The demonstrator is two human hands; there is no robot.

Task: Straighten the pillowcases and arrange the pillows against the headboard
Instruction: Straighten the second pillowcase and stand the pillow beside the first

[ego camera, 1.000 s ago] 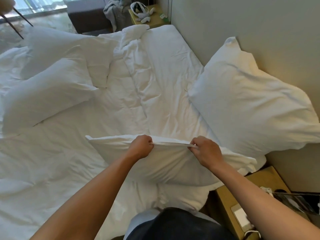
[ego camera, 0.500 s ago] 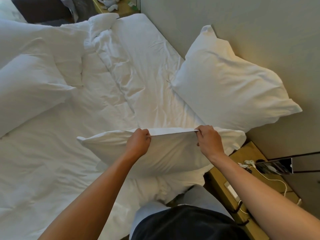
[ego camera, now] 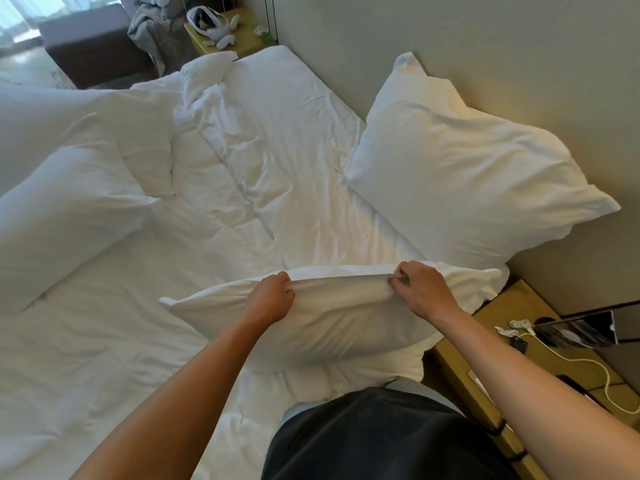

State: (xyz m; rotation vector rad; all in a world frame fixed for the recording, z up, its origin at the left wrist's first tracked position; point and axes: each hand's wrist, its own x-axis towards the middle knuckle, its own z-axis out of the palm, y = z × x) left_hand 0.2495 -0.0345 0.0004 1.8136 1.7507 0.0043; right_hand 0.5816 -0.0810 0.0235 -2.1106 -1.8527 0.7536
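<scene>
Both hands grip the top edge of 1 pillow (ego camera: 311, 323). The left hand (ego camera: 272, 297) and the right hand (ego camera: 420, 289) pinch the pillowcase tight. The pillow's long side runs from hand to hand. The headboard wall (ego camera: 485, 46) is past the right hand, so that hand is nearer.

Bright daylight from window (ego camera: 20, 19) (top left); wide-angle edge distortion.
</scene>
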